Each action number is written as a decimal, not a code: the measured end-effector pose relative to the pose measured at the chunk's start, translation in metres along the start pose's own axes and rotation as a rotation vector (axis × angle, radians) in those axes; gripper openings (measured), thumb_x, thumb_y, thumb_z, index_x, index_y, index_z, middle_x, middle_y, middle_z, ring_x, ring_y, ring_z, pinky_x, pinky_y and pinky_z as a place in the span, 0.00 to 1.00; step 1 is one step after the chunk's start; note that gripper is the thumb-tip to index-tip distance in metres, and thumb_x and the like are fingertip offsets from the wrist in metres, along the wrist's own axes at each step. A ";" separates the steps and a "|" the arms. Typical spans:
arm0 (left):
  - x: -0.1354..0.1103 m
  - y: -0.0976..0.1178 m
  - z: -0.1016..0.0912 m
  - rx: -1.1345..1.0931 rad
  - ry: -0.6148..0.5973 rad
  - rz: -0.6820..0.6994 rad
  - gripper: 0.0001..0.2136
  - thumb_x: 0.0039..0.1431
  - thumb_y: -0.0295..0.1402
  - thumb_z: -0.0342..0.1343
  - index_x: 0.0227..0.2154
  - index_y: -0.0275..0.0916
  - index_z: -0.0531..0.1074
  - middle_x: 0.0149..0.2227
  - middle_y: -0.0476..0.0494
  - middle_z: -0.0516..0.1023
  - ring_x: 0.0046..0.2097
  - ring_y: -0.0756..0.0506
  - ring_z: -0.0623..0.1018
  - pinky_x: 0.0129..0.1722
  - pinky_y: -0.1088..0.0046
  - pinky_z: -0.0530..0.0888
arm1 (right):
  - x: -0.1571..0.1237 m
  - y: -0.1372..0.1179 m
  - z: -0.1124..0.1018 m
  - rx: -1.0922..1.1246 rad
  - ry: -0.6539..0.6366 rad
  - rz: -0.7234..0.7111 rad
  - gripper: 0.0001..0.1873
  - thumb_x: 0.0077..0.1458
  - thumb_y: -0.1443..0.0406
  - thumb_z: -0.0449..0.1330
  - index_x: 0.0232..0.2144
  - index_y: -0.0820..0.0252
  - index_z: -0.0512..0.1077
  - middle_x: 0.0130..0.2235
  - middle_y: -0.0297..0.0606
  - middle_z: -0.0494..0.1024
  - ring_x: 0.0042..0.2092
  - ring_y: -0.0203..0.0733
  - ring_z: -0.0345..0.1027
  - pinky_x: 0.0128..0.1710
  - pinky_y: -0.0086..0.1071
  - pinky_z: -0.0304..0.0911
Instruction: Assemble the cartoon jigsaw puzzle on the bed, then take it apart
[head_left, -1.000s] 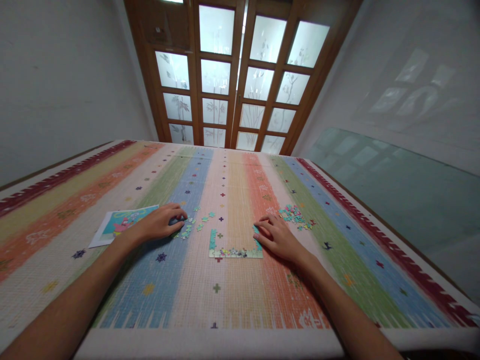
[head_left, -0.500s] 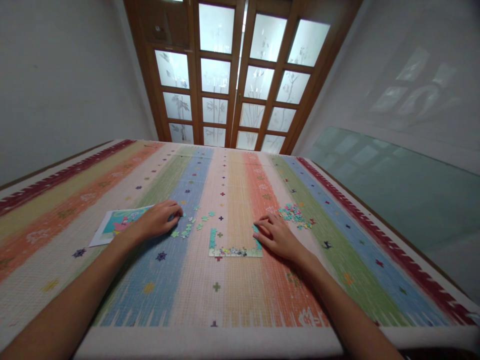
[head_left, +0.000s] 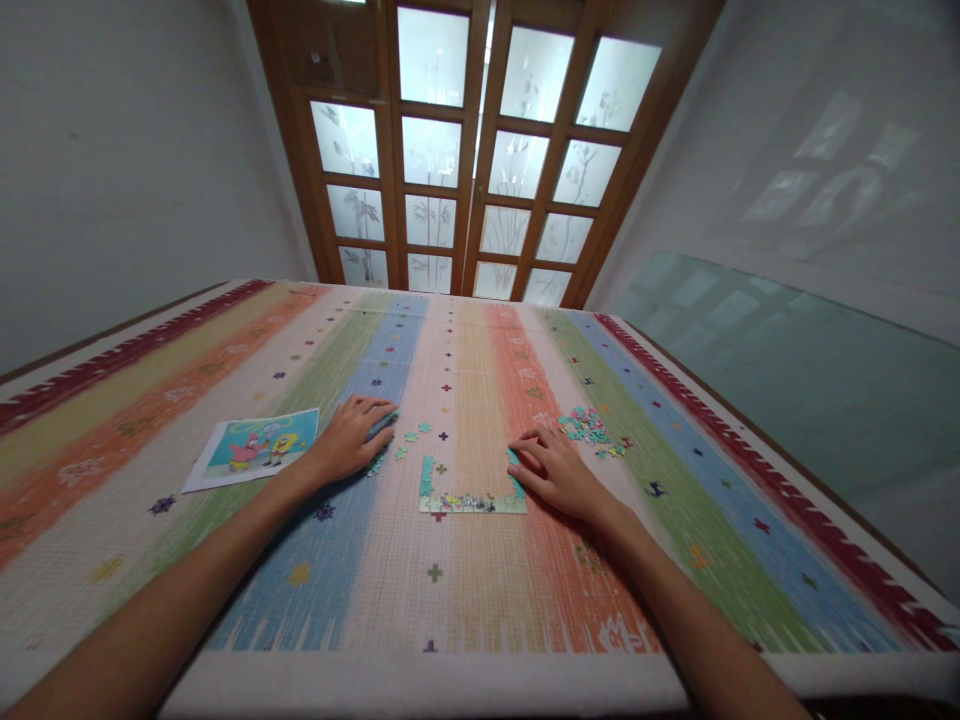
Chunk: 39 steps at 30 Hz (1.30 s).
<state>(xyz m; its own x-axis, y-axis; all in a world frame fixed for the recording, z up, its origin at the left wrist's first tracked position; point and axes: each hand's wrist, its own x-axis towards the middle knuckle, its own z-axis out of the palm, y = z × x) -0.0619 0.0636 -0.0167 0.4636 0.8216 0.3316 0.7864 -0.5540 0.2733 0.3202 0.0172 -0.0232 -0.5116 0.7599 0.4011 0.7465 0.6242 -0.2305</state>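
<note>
The jigsaw puzzle [head_left: 472, 503], partly assembled, lies flat on the bench [head_left: 112, 332] near the middle of the near edge. Its joined pieces form a U: a full row along the near edge's side, with a short teal column rising at either end and the open side toward the far edge.

The right hand [head_left: 556, 470] rests palm down, fingers loosely bent, the tips at the right column; whether they pinch a piece cannot be told. The left hand [head_left: 351, 438] is open and palm down, thumb apart from the fingers, over small teal pieces toward the left edge. More scattered pieces [head_left: 411, 437] lie between that hand and the puzzle.

A heap of loose pieces [head_left: 589, 428] sits just beyond the right hand, on the side of the right edge. A SpongeBob and Patrick picture sheet [head_left: 262, 447] lies flat beside the left forearm, toward the left edge. The striped tablecloth [head_left: 480, 400] covers the bench and hangs over its near edge. Wooden doors [head_left: 466, 165] with frosted panes stand past the far edge.
</note>
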 end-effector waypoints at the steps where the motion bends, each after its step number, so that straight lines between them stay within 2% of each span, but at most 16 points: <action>1: 0.003 0.002 0.004 0.012 0.015 -0.035 0.19 0.68 0.40 0.47 0.56 0.38 0.72 0.55 0.34 0.74 0.56 0.34 0.69 0.59 0.49 0.65 | 0.000 0.000 0.000 0.001 0.000 -0.001 0.12 0.64 0.60 0.60 0.48 0.55 0.76 0.47 0.46 0.76 0.48 0.52 0.70 0.51 0.49 0.65; 4: 0.011 0.003 0.010 0.038 0.007 -0.109 0.18 0.67 0.38 0.47 0.52 0.36 0.76 0.52 0.33 0.75 0.53 0.32 0.70 0.56 0.48 0.66 | 0.000 0.000 0.000 -0.008 0.006 -0.007 0.12 0.64 0.60 0.60 0.48 0.55 0.76 0.47 0.47 0.76 0.48 0.52 0.70 0.51 0.49 0.65; 8: 0.017 0.002 0.010 0.033 -0.008 -0.118 0.15 0.65 0.36 0.49 0.45 0.38 0.79 0.47 0.34 0.77 0.50 0.33 0.71 0.53 0.49 0.68 | 0.000 0.000 0.000 -0.023 0.020 -0.019 0.12 0.64 0.60 0.59 0.48 0.54 0.76 0.46 0.46 0.76 0.47 0.52 0.70 0.50 0.48 0.65; 14: 0.018 0.003 0.008 -0.013 -0.011 -0.140 0.11 0.59 0.32 0.50 0.38 0.38 0.77 0.41 0.39 0.77 0.45 0.36 0.73 0.50 0.54 0.70 | 0.000 0.001 0.001 -0.020 0.023 -0.009 0.11 0.64 0.60 0.60 0.47 0.54 0.76 0.46 0.45 0.76 0.47 0.52 0.70 0.50 0.49 0.65; 19: 0.016 0.006 -0.002 -0.082 -0.034 -0.130 0.08 0.57 0.33 0.51 0.34 0.40 0.74 0.37 0.41 0.78 0.41 0.39 0.75 0.46 0.59 0.73 | 0.000 0.000 0.001 -0.014 0.025 -0.013 0.11 0.64 0.60 0.60 0.47 0.55 0.76 0.46 0.46 0.76 0.47 0.52 0.70 0.51 0.49 0.65; 22: 0.015 0.014 -0.010 -0.193 -0.060 -0.129 0.08 0.59 0.35 0.52 0.35 0.41 0.74 0.35 0.43 0.79 0.37 0.41 0.76 0.41 0.62 0.74 | 0.000 0.000 0.000 -0.005 0.013 -0.007 0.11 0.64 0.60 0.60 0.47 0.56 0.76 0.46 0.46 0.76 0.48 0.52 0.70 0.51 0.49 0.65; 24: 0.014 0.023 -0.012 -0.300 -0.084 -0.112 0.11 0.61 0.37 0.52 0.40 0.41 0.76 0.37 0.43 0.80 0.35 0.42 0.76 0.39 0.63 0.74 | 0.000 -0.001 0.000 -0.002 0.007 -0.001 0.11 0.64 0.60 0.60 0.47 0.55 0.76 0.47 0.46 0.76 0.48 0.52 0.70 0.51 0.49 0.65; 27: 0.014 0.039 -0.010 -0.406 -0.108 -0.042 0.14 0.63 0.37 0.52 0.46 0.41 0.78 0.42 0.41 0.81 0.38 0.42 0.77 0.42 0.63 0.73 | 0.000 -0.001 0.000 -0.007 0.000 0.007 0.11 0.64 0.60 0.60 0.47 0.55 0.76 0.47 0.46 0.75 0.48 0.52 0.69 0.52 0.49 0.65; 30: 0.013 0.052 -0.004 -0.477 -0.114 -0.024 0.13 0.63 0.37 0.53 0.43 0.40 0.80 0.43 0.39 0.82 0.41 0.41 0.78 0.43 0.62 0.73 | 0.000 -0.002 0.000 -0.017 0.003 0.009 0.12 0.64 0.60 0.60 0.47 0.56 0.76 0.47 0.46 0.75 0.48 0.52 0.69 0.51 0.48 0.65; 32: 0.013 0.056 0.002 -0.485 -0.109 -0.045 0.13 0.63 0.37 0.54 0.42 0.40 0.80 0.42 0.40 0.83 0.39 0.41 0.78 0.42 0.62 0.74 | 0.000 -0.002 0.000 -0.022 0.007 0.007 0.12 0.64 0.60 0.60 0.47 0.56 0.76 0.47 0.46 0.76 0.49 0.52 0.69 0.52 0.48 0.65; 35: 0.012 0.057 0.009 -0.456 -0.108 -0.049 0.11 0.64 0.36 0.54 0.41 0.40 0.81 0.40 0.41 0.83 0.37 0.42 0.78 0.41 0.63 0.74 | 0.000 -0.001 0.001 -0.027 0.003 0.003 0.12 0.64 0.60 0.60 0.48 0.57 0.76 0.47 0.47 0.76 0.49 0.52 0.70 0.52 0.48 0.64; 39: 0.011 0.056 0.015 -0.442 -0.073 -0.002 0.09 0.64 0.35 0.56 0.39 0.41 0.81 0.40 0.42 0.83 0.40 0.42 0.79 0.43 0.63 0.73 | 0.000 0.000 0.001 -0.028 -0.003 -0.001 0.13 0.64 0.60 0.60 0.48 0.58 0.76 0.47 0.47 0.76 0.49 0.52 0.69 0.53 0.48 0.64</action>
<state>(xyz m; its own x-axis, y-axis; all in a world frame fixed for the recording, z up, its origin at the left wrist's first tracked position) -0.0070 0.0435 -0.0118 0.5022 0.8215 0.2699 0.5450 -0.5431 0.6388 0.3197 0.0171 -0.0241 -0.5136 0.7599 0.3984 0.7577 0.6195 -0.2050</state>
